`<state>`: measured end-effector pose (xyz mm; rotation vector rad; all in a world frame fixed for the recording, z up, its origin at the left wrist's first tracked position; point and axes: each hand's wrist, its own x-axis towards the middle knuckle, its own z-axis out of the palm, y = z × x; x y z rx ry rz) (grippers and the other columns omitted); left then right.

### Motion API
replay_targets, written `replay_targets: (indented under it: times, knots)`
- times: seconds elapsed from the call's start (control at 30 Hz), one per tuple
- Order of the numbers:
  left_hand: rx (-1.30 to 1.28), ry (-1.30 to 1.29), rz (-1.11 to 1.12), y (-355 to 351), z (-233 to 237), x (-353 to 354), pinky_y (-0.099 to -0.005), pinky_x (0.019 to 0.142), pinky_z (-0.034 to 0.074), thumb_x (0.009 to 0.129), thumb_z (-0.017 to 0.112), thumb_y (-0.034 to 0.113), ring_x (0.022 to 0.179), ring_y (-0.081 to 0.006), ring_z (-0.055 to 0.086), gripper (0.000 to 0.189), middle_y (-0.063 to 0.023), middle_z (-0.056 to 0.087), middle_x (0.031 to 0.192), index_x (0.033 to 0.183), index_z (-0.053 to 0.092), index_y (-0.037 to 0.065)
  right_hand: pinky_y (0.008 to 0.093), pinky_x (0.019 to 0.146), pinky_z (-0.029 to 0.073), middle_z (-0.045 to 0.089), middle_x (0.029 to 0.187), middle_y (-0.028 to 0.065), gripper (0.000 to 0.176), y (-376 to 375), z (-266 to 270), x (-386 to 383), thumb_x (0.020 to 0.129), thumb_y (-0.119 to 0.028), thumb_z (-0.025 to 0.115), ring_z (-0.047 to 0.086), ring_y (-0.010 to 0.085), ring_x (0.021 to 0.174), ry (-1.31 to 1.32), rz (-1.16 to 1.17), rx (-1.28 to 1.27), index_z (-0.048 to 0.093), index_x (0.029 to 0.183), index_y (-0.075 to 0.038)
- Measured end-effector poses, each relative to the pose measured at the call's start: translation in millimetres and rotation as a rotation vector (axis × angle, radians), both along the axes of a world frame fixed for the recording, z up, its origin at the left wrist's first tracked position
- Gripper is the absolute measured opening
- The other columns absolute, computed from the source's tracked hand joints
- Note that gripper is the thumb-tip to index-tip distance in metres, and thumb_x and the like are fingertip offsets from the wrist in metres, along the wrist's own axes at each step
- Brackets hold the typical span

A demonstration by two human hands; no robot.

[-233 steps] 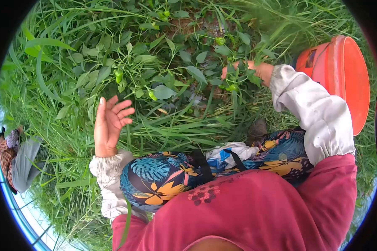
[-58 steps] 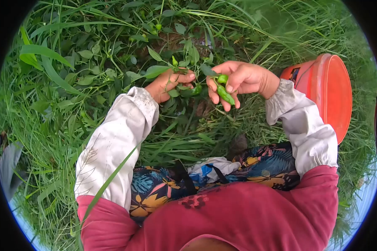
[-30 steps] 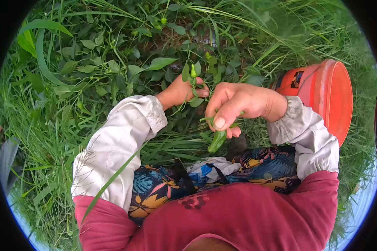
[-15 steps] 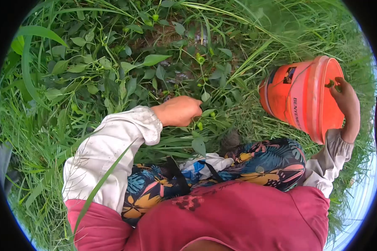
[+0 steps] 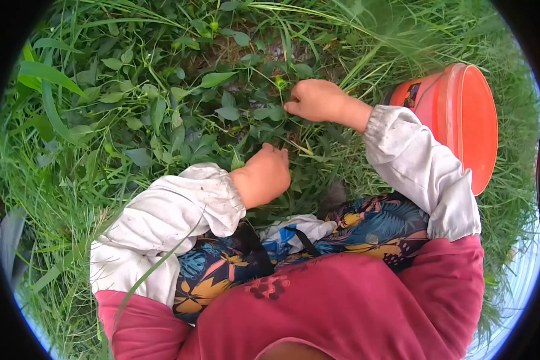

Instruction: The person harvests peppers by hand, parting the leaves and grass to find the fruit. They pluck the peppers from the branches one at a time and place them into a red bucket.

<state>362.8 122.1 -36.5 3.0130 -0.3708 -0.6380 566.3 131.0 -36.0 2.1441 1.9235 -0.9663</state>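
Observation:
Low leafy plants (image 5: 156, 108) with small green pepper-like fruits spread in front of me. My left hand (image 5: 261, 177) is among the leaves just beyond my knees, its fingers curled and their tips partly buried in foliage. Farther out, my right hand (image 5: 319, 101) is bent closed over the stems, beside a small green fruit (image 5: 280, 83). The undersides of both hands are hidden, so I cannot see what either one pinches. An orange bucket (image 5: 479, 126) lies tilted to the right of my right forearm, its mouth facing right.
Tall grass (image 5: 402, 36) surrounds the plants, and a long blade crosses in front of my left sleeve. A white and blue bag (image 5: 294, 235) with dark straps rests on my lap over patterned trousers (image 5: 372, 225). A greyish object (image 5: 11, 237) lies at far left.
My right hand has left the bucket's mouth, where it held something small and green, and moved left into the plants. My left hand has shifted slightly toward me and turned.

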Motion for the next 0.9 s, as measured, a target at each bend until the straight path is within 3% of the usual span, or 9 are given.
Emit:
replay_targets:
  times: [0.1, 0.17, 0.23, 0.33, 0.5, 0.6, 0.7, 0.8, 0.9]
  knots:
    - [-0.482, -0.023, 0.208, 34, -1, 9, -0.0368, 0.08, 0.049, 0.069, 0.061, 0.008, 0.089, -0.0252, 0.062, 0.033, -0.0179, 0.063, 0.104, 0.101, 0.067, 0.002, 0.0403, 0.069, 0.051, 0.068, 0.08, 0.0159, 0.027, -16, -16, -9, 0.08, -0.028, 0.066, 0.066, 0.0295, 0.074, -0.004, 0.005, -0.052, 0.072, 0.092, -0.005]
    - [-1.001, 0.098, 0.606, 64, 24, 22, -0.0335, 0.069, 0.051, 0.078, 0.059, 0.01, 0.079, -0.0192, 0.062, 0.02, -0.0121, 0.064, 0.092, 0.095, 0.066, 0.002, 0.0398, 0.069, 0.051, 0.068, 0.08, 0.0153, 0.025, -32, -35, -9, 0.08, -0.027, 0.066, 0.066, 0.0289, 0.074, 0.195, -0.109, -0.021, 0.071, 0.088, -0.004]
    - [-1.509, -0.032, 1.343, 86, -12, 27, -0.029, 0.061, 0.049, 0.085, 0.06, 0.018, 0.069, -0.014, 0.058, 0.02, -0.0059, 0.061, 0.084, 0.097, 0.063, 0.003, 0.0358, 0.066, 0.05, 0.067, 0.075, 0.0116, 0.022, -36, -30, -13, 0.082, -0.023, 0.067, 0.064, 0.0205, 0.069, 0.37, -0.136, -0.012, 0.069, 0.087, -0.001]
    - [-1.47, -0.088, 1.73, 108, -37, 24, -0.0276, 0.063, 0.049, 0.086, 0.065, 0.031, 0.069, -0.0144, 0.056, 0.033, -0.003, 0.057, 0.082, 0.103, 0.058, 0.003, 0.0341, 0.067, 0.051, 0.067, 0.074, 0.0111, 0.021, -35, -33, -24, 0.08, -0.023, 0.067, 0.064, 0.0202, 0.069, 0.621, -0.216, 0.008, 0.07, 0.083, -0.002]
    - [-1.534, 0.042, 1.7, 97, -38, 20, -0.0288, 0.069, 0.048, 0.084, 0.071, 0.038, 0.076, -0.0132, 0.058, 0.04, -0.0041, 0.061, 0.087, 0.102, 0.058, 0.005, 0.0331, 0.062, 0.049, 0.064, 0.068, 0.009, 0.024, -38, -28, -40, 0.084, -0.023, 0.066, 0.061, 0.0165, 0.064, 0.746, -0.176, 0.061, 0.066, 0.082, 0.001]
    - [-1.91, -0.057, 1.579, 100, -47, 19, -0.0284, 0.068, 0.048, 0.09, 0.066, 0.025, 0.078, -0.0136, 0.06, 0.022, -0.004, 0.064, 0.087, 0.1, 0.06, 0.007, 0.0298, 0.058, 0.049, 0.063, 0.07, 0.0057, 0.022, -35, -22, -35, 0.086, -0.023, 0.064, 0.06, 0.0135, 0.063, 0.823, -0.109, -0.019, 0.066, 0.085, 0.0]
    - [-2.029, -0.064, 1.543, 113, -41, 16, -0.0277, 0.067, 0.049, 0.091, 0.065, 0.021, 0.077, -0.0139, 0.061, 0.018, -0.0041, 0.064, 0.086, 0.099, 0.06, 0.007, 0.0246, 0.054, 0.05, 0.062, 0.078, 0.0018, 0.021, -31, -24, -14, 0.088, -0.024, 0.063, 0.059, 0.0107, 0.063, 0.902, -0.574, -0.143, 0.065, 0.096, -0.004]
    - [-2.016, -0.067, 1.537, 116, -35, 15, -0.0271, 0.066, 0.049, 0.093, 0.063, 0.023, 0.076, -0.0136, 0.06, 0.018, -0.004, 0.064, 0.086, 0.099, 0.059, 0.007, 0.0292, 0.06, 0.052, 0.062, 0.08, 0.0038, 0.028, -21, -25, 2, 0.085, -0.025, 0.066, 0.061, 0.0146, 0.068, 0.811, -0.68, 0.113, 0.065, 0.101, -0.003]
    - [-2.049, -0.082, 1.509, 115, -34, 18, -0.0269, 0.067, 0.05, 0.093, 0.062, 0.025, 0.076, -0.013, 0.06, 0.018, -0.0031, 0.064, 0.085, 0.097, 0.058, 0.008, 0.0266, 0.074, 0.05, 0.063, 0.094, 0.0047, 0.038, -6, -13, 11, 0.084, -0.02, 0.068, 0.06, 0.0132, 0.082, 0.721, -0.353, 0.498, 0.059, 0.117, -0.004]
